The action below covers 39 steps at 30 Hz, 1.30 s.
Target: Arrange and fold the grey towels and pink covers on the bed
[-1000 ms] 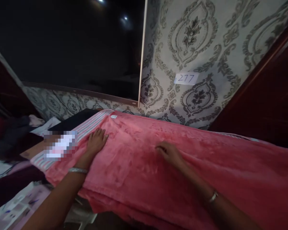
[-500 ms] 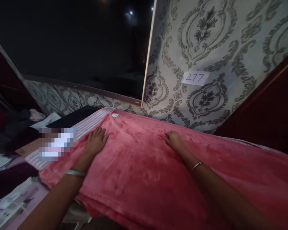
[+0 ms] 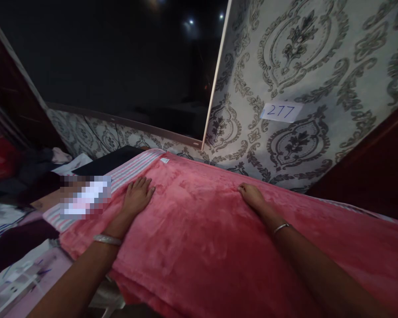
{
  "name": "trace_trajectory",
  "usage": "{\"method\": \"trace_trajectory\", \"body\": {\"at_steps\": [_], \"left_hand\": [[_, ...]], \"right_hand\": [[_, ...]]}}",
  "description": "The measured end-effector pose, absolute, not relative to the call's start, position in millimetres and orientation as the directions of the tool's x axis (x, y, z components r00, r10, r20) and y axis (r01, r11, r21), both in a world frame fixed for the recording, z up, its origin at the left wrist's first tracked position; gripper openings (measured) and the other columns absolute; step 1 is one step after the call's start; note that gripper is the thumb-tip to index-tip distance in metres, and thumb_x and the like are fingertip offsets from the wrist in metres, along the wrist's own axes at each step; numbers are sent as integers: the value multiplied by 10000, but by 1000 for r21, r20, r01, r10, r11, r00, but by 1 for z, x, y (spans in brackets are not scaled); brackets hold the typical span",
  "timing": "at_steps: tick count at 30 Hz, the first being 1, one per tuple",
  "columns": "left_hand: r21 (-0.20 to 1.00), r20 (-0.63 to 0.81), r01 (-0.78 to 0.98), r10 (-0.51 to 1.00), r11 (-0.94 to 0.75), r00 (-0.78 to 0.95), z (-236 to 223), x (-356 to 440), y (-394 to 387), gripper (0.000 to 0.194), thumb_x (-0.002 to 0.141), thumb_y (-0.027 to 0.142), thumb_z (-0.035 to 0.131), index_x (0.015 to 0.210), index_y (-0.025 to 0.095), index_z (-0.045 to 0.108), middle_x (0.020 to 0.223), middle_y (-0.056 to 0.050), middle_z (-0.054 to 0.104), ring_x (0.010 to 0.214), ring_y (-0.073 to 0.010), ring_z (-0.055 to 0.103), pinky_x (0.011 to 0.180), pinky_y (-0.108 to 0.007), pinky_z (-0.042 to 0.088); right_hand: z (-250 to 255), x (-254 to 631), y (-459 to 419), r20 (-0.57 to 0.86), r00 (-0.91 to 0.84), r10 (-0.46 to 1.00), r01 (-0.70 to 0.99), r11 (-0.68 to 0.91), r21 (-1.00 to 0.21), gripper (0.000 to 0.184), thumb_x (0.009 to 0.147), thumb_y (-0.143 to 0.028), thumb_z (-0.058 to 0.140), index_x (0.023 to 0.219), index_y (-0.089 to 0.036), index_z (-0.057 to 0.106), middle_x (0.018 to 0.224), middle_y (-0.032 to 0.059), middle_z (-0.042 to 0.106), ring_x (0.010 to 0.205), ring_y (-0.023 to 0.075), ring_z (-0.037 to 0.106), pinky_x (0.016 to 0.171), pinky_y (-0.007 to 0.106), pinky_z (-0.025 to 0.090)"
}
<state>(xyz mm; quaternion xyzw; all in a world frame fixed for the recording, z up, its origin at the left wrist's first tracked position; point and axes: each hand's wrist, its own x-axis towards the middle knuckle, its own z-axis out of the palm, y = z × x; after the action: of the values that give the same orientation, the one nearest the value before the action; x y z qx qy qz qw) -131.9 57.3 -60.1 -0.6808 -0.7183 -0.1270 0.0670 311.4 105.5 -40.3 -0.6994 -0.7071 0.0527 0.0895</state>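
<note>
A thick, plush pink blanket [image 3: 192, 229] lies spread in front of me, with a striped border [image 3: 137, 164] along its left side and a small white label [image 3: 165, 160] near the far left corner. My left hand [image 3: 138, 194] rests flat on the plush beside the border, fingers stretched out. Farther right, my right hand [image 3: 253, 195] is closed, its curled fingers gripping the blanket's surface near the far edge. How much cloth is inside those fingers is hidden.
A large dark screen [image 3: 119, 57] hangs on the patterned wall [image 3: 295, 145], with a card marked 277 [image 3: 281, 111] beside it. Dark red panel [image 3: 368, 172] at right. Clothes [image 3: 23, 238] and a red item [image 3: 1, 161] lie left; a pixelated patch covers part of the border.
The view has swung slightly left, so everything sits farther right. Creases in the blanket near the label have flattened. The fingers of my right hand look more tightly curled.
</note>
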Motion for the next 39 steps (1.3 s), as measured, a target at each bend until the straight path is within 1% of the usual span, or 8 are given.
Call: {"method": "trace_trajectory", "body": {"at_steps": [4, 11, 15, 20, 27, 31, 35, 39], "left_hand": [[114, 273, 993, 960, 35, -65, -60, -132, 57, 558, 995, 395, 374, 1489, 174, 509, 1580, -134, 478, 1508, -284, 362, 1240, -512, 246], [96, 265, 995, 964, 6, -32, -56, -131, 58, 590, 983, 440, 382, 1475, 144, 518, 1580, -168, 467, 1505, -315, 358, 1230, -526, 246], [122, 285, 992, 959, -26, -10, -55, -128, 58, 594, 977, 423, 380, 1469, 120, 520, 1568, -195, 473, 1498, -334, 361, 1212, -530, 258], [183, 351, 979, 936, -84, 15, -62, -126, 60, 557, 964, 413, 405, 1439, 157, 542, 1544, -173, 507, 1475, -339, 385, 1196, -544, 261], [250, 422, 952, 905, -178, 59, -49, -119, 54, 492, 930, 370, 443, 1317, 127, 626, 1407, -164, 619, 1338, -319, 521, 1142, -493, 371], [271, 396, 869, 871, -415, 293, -23, -87, 2, 422, 946, 391, 427, 1179, 149, 680, 1200, -131, 712, 1124, -276, 640, 1016, -423, 484], [226, 333, 596, 636, -770, 696, -20, -44, -86, 395, 946, 488, 507, 1118, 179, 684, 1117, -112, 707, 1062, -264, 648, 944, -407, 522], [116, 302, 476, 487, -872, 819, -40, -23, -137, 330, 967, 414, 543, 1162, 179, 668, 1127, -137, 681, 1051, -270, 631, 928, -436, 526]], "right_hand": [[-40, 311, 108, 53, -85, 995, 972, 94, -216, 218, 996, -253, 558, 1039, -158, 750, 1060, 106, 763, 970, 186, 681, 772, 229, 421], [-34, 310, 108, 81, -44, 996, 975, 60, -213, 208, 963, -205, 552, 1029, -170, 747, 1113, 130, 752, 1021, 224, 670, 815, 264, 456], [-24, 319, 91, 164, -61, 985, 957, 104, -271, 333, 941, -153, 487, 1187, -149, 711, 1251, 140, 703, 1126, 232, 634, 944, 313, 477], [-27, 336, -14, 471, -198, 860, 830, 402, -386, 295, 942, -249, 504, 1132, -192, 722, 1048, 113, 725, 919, 238, 666, 798, 373, 553], [-37, 349, -209, 321, -334, 886, 775, 452, -441, 238, 1008, -363, 519, 1098, -261, 714, 1092, 77, 725, 1010, 240, 684, 874, 402, 580], [-56, 371, -250, 310, -295, 904, 834, 402, -379, 307, 993, -409, 535, 1215, -274, 697, 1186, 99, 688, 1080, 270, 659, 918, 452, 574], [-74, 387, -265, 380, -269, 885, 883, 384, -270, 379, 990, -384, 531, 1326, -256, 649, 1240, 126, 649, 1134, 297, 616, 947, 493, 551], [-85, 396, -274, 450, -246, 858, 912, 362, -192, 404, 992, -264, 479, 1372, -226, 611, 1243, 140, 631, 1123, 295, 600, 945, 491, 542]]}}
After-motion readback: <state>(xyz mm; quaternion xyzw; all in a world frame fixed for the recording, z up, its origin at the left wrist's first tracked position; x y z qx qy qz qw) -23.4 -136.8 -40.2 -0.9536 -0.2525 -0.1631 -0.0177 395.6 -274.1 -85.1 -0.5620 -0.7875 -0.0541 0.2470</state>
